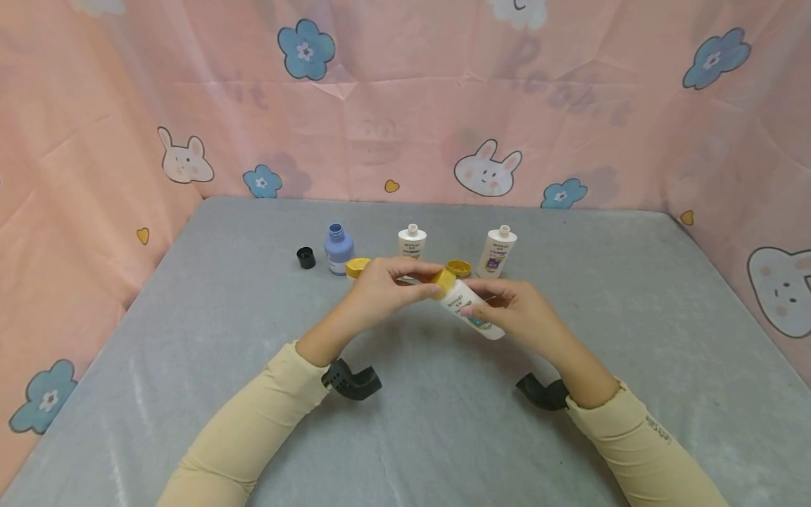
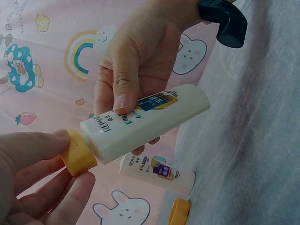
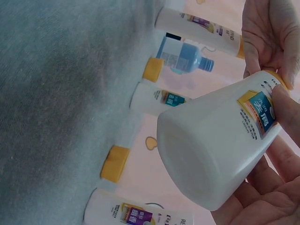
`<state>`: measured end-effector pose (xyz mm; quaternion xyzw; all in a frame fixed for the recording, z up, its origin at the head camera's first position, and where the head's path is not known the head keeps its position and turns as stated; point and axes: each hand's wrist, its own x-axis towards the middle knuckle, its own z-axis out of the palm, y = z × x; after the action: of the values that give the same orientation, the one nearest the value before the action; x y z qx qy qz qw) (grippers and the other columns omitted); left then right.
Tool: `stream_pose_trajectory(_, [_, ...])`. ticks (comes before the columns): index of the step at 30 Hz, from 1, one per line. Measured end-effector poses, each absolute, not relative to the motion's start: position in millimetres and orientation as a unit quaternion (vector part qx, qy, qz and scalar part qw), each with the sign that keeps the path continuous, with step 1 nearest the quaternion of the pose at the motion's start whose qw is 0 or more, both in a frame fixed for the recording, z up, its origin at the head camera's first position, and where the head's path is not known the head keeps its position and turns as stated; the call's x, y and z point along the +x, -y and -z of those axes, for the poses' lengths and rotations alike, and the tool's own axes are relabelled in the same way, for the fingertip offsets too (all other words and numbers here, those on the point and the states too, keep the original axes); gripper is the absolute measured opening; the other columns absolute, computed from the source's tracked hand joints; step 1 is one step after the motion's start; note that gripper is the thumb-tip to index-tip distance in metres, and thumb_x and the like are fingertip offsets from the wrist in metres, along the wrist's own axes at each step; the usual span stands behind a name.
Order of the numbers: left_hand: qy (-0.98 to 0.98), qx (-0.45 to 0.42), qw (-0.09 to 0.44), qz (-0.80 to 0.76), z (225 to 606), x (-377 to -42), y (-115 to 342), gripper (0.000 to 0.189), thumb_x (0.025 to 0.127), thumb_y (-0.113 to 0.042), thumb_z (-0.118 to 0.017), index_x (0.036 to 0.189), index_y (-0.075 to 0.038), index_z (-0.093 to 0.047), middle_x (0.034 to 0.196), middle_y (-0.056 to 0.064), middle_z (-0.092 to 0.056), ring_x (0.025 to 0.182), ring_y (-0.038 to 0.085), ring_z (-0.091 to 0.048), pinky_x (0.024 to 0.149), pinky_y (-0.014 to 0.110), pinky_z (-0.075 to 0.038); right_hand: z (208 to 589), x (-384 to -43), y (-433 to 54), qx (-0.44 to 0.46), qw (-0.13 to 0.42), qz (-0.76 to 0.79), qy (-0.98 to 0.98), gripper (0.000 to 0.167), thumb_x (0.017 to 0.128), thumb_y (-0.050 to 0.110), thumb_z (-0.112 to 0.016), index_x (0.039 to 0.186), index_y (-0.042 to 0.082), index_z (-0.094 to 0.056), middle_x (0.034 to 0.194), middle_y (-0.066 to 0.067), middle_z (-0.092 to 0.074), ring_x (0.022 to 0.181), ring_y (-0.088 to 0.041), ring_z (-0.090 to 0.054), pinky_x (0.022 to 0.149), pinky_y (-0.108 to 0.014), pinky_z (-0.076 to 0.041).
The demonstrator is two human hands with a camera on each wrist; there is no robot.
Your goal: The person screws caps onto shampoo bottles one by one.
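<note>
My right hand (image 1: 522,313) grips a white shampoo bottle (image 2: 150,123) by its body, thumb over the label. The bottle is held tilted above the table, its base toward the lower right in the head view. With thumb and fingers, my left hand (image 1: 389,285) pinches the yellow cap (image 2: 77,153) at the bottle's neck end. Behind the hands stand two uncapped white bottles (image 1: 412,241), with a loose yellow cap (image 1: 459,267) between them. Another loose yellow cap (image 1: 357,267) lies just behind my left hand, partly covered by it.
An uncapped blue bottle (image 1: 339,250) stands at the back left, beside a black cap (image 1: 306,258). The right wrist view also shows a white bottle (image 3: 201,30) with a yellow cap. Grey cloth (image 1: 443,436) covers the table; a pink printed curtain (image 1: 393,105) hangs behind it.
</note>
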<state>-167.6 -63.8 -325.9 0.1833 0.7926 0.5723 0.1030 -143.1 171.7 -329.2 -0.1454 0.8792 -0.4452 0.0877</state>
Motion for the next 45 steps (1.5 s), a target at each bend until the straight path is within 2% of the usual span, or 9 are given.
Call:
stream_pose_trajectory(13, [-0.806,0.203,0.107,-0.546,327.6,-166.8,64.3,0.034,0.089,-0.019,-0.076,0.122,-0.012,-0.072,0.115,0.006,-0.073,0.105,0.023,-0.069,0.086,0.026,-0.059,330.9,-145.0,-173.0,-0.168,0.102,0.458,-0.867,0.038,0.091,0.018,-0.073,0.126,0.003,-0.067,0.115,-0.018,-0.071,0.092,-0.021,-0.068,0.077,-0.03,-0.056])
stream_pose_trajectory(22, [-0.786,0.231,0.122,-0.561,329.7,-167.6,64.4,0.033,0.09,-0.01,-0.073,0.123,-0.009,-0.07,0.125,0.01,-0.07,0.109,0.021,-0.07,0.089,0.026,-0.059,330.9,-144.9,-173.9,-0.175,0.112,0.468,-0.859,0.038,0.092,0.018,-0.072,0.126,0.002,-0.067,0.116,-0.019,-0.071,0.092,-0.019,-0.067,0.076,-0.029,-0.057])
stream_pose_trajectory(26, [-0.773,0.246,0.125,-0.571,329.9,-167.0,64.2,0.037,0.09,-0.006,-0.073,0.127,-0.008,-0.068,0.131,0.01,-0.067,0.119,0.019,-0.066,0.097,0.029,-0.056,331.6,-145.6,-174.4,-0.172,0.116,0.474,-0.856,0.038,0.092,0.018,-0.072,0.126,0.001,-0.067,0.116,-0.019,-0.071,0.092,-0.017,-0.067,0.076,-0.028,-0.057])
stream_pose_trajectory(30, [-0.768,0.245,0.116,-0.58,328.7,-166.3,63.0,0.056,0.087,-0.01,-0.077,0.139,-0.01,-0.058,0.143,0.005,-0.059,0.133,0.015,-0.055,0.111,0.027,-0.045,330.8,-145.2,-175.0,-0.161,0.117,0.486,-0.851,0.039,0.092,0.017,-0.072,0.127,0.001,-0.066,0.117,-0.02,-0.07,0.091,-0.017,-0.068,0.076,-0.027,-0.057])
stream_pose_trajectory(32, [-0.768,0.223,0.112,-0.589,326.8,-165.4,62.7,0.065,0.085,-0.014,-0.08,0.144,-0.012,-0.052,0.146,0.003,-0.056,0.137,0.015,-0.052,0.114,0.027,-0.041,330.2,-145.0,-175.1,-0.157,0.111,0.487,-0.852,0.04,0.092,0.017,-0.072,0.128,0.0,-0.065,0.119,-0.02,-0.07,0.091,-0.016,-0.068,0.076,-0.027,-0.057])
stream_pose_trajectory(35, [-0.773,0.168,0.113,-0.602,324.2,-164.0,62.5,0.067,0.083,-0.021,-0.082,0.143,-0.014,-0.053,0.142,0.003,-0.059,0.132,0.018,-0.056,0.11,0.031,-0.047,329.6,-145.3,-175.1,-0.151,0.099,0.484,-0.856,0.04,0.092,0.017,-0.072,0.128,0.001,-0.065,0.119,-0.02,-0.07,0.09,-0.016,-0.068,0.076,-0.028,-0.057])
stream_pose_trajectory(39, [-0.78,0.101,0.122,-0.605,323.3,-162.5,60.6,0.058,0.081,-0.028,-0.084,0.133,-0.014,-0.062,0.127,0.002,-0.069,0.117,0.016,-0.066,0.098,0.032,-0.055,329.4,-145.2,-174.1,-0.144,0.09,0.479,-0.861,0.04,0.092,0.017,-0.071,0.128,0.001,-0.065,0.121,-0.02,-0.069,0.093,-0.018,-0.068,0.079,-0.028,-0.057])
stream_pose_trajectory(42, [-0.792,0.074,0.125,-0.594,324.3,-161.7,57.7,0.054,0.08,-0.033,-0.084,0.127,-0.014,-0.066,0.118,-0.001,-0.072,0.11,0.013,-0.069,0.095,0.033,-0.057,329.5,-144.8,-173.1,-0.138,0.084,0.473,-0.866,0.039,0.092,0.018,-0.072,0.127,0.001,-0.066,0.121,-0.02,-0.07,0.094,-0.019,-0.068,0.079,-0.029,-0.056])
stream_pose_trajectory(45, [-0.804,0.06,0.125,-0.578,326.1,-161.2,55.1,0.055,0.08,-0.038,-0.083,0.127,-0.014,-0.066,0.117,-0.002,-0.072,0.109,0.012,-0.068,0.096,0.035,-0.056,329.7,-144.1,-172.0,-0.137,0.08,0.469,-0.869,0.039,0.091,0.018,-0.073,0.126,0.002,-0.067,0.119,-0.019,-0.07,0.092,-0.019,-0.068,0.078,-0.03,-0.056])
